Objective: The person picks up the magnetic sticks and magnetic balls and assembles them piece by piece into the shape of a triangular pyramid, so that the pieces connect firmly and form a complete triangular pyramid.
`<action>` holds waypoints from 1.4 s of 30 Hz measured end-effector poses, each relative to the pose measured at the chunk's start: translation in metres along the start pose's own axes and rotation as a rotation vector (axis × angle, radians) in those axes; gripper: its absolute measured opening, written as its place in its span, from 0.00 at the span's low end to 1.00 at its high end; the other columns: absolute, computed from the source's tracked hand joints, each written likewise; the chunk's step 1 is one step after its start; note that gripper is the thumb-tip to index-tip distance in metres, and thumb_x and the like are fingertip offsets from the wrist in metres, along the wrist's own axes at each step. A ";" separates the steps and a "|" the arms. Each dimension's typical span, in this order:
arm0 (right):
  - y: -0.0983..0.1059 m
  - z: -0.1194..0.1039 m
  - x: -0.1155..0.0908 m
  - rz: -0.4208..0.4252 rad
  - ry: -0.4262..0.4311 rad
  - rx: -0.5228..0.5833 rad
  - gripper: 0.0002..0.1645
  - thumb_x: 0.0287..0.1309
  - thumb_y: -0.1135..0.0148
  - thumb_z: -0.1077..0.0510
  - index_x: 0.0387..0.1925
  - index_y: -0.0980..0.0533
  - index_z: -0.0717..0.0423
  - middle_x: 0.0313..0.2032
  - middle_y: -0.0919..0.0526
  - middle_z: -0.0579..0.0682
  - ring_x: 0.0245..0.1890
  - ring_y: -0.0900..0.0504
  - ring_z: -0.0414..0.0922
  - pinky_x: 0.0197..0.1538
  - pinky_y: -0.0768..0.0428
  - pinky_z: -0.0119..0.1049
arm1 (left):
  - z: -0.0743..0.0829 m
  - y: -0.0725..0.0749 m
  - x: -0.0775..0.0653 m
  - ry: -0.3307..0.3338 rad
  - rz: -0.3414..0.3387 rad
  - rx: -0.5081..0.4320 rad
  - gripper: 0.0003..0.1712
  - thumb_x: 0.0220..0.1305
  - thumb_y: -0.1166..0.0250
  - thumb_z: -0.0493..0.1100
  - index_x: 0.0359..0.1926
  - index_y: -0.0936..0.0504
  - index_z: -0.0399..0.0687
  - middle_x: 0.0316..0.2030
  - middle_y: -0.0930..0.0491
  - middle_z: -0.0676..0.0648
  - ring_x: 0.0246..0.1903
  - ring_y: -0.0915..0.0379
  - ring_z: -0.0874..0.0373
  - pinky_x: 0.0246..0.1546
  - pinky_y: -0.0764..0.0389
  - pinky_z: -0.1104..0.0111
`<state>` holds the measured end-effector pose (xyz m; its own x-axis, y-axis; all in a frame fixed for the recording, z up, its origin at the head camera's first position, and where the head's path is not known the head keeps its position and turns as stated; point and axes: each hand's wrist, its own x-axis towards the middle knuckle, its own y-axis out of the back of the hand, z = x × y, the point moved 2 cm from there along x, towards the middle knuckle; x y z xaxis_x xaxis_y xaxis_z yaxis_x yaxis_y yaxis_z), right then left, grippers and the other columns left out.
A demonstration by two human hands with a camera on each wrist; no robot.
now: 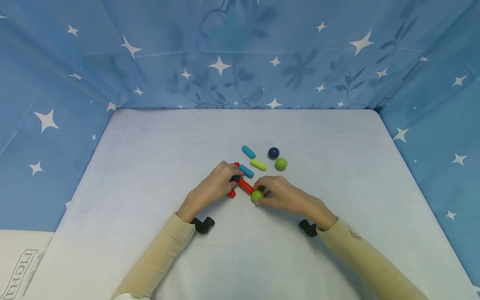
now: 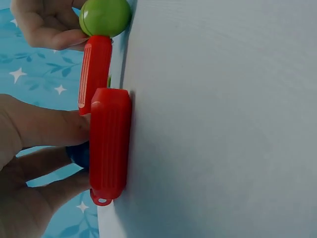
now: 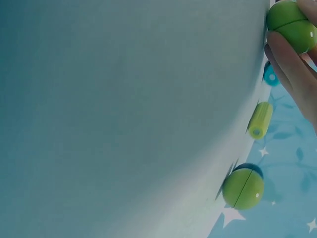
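My left hand (image 1: 215, 183) pinches a dark blue ball (image 2: 79, 154), mostly covered by its fingers. A red rod (image 1: 245, 186) stretches from this ball toward a green ball (image 1: 257, 196), which my right hand (image 1: 283, 195) pinches between thumb and fingers. In the left wrist view the rod's end meets the green ball. A second red rod (image 2: 110, 144), ridged with a small loop at its end, is in front of the left fingers, close to the table. The tip of another red rod (image 1: 236, 164) shows past the left hand. Just beyond lies a blue rod (image 1: 246, 171).
Farther back on the white table (image 1: 157, 141) lie another blue rod (image 1: 248, 151), a yellow-green rod (image 1: 258, 165), a second dark blue ball (image 1: 273, 153) and a second green ball (image 1: 281, 163). A blue star-patterned curtain (image 1: 240, 79) surrounds the table's back and sides.
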<state>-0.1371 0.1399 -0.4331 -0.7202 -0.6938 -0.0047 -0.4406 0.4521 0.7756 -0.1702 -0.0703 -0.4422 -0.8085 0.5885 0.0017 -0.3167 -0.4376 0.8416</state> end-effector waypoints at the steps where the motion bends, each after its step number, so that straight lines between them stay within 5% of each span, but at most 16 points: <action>1: -0.001 -0.001 0.000 0.001 0.007 -0.004 0.17 0.55 0.23 0.62 0.45 0.18 0.61 0.41 0.13 0.49 0.41 0.13 0.43 0.47 0.13 0.35 | 0.000 0.000 0.000 -0.008 0.000 0.000 0.17 0.65 0.31 0.30 0.54 0.13 0.38 0.54 0.14 0.42 0.43 0.27 0.49 0.45 0.20 0.64; 11: -0.005 -0.008 0.000 -0.005 0.063 -0.013 0.14 0.57 0.25 0.65 0.46 0.16 0.61 0.43 0.12 0.50 0.44 0.13 0.44 0.47 0.13 0.35 | 0.000 0.002 -0.006 -0.044 0.006 -0.017 0.17 0.72 0.39 0.30 0.59 0.17 0.34 0.52 0.23 0.40 0.49 0.25 0.49 0.53 0.19 0.62; 21: -0.007 -0.008 -0.002 -0.030 0.062 0.031 0.15 0.60 0.27 0.63 0.50 0.15 0.57 0.46 0.12 0.47 0.46 0.13 0.42 0.49 0.14 0.35 | -0.003 -0.003 -0.007 -0.030 0.030 -0.069 0.15 0.71 0.39 0.29 0.57 0.16 0.37 0.51 0.19 0.41 0.49 0.21 0.50 0.54 0.17 0.59; 34: 0.032 0.004 0.014 0.124 0.005 -0.077 0.14 0.62 0.29 0.65 0.50 0.16 0.62 0.46 0.12 0.56 0.42 0.14 0.49 0.48 0.14 0.48 | -0.004 0.001 -0.006 -0.032 0.031 -0.064 0.15 0.70 0.38 0.28 0.55 0.15 0.40 0.50 0.17 0.44 0.49 0.21 0.49 0.56 0.19 0.58; 42: 0.040 0.007 0.032 0.137 -0.035 -0.077 0.14 0.61 0.29 0.66 0.49 0.16 0.63 0.46 0.12 0.57 0.43 0.13 0.51 0.50 0.13 0.49 | -0.005 0.002 -0.006 -0.026 0.028 -0.071 0.16 0.70 0.37 0.29 0.56 0.16 0.39 0.50 0.17 0.45 0.48 0.22 0.51 0.56 0.18 0.59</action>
<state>-0.1815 0.1396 -0.4062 -0.7894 -0.6081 0.0837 -0.2954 0.4959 0.8166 -0.1679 -0.0780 -0.4432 -0.8047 0.5923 0.0393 -0.3294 -0.5006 0.8006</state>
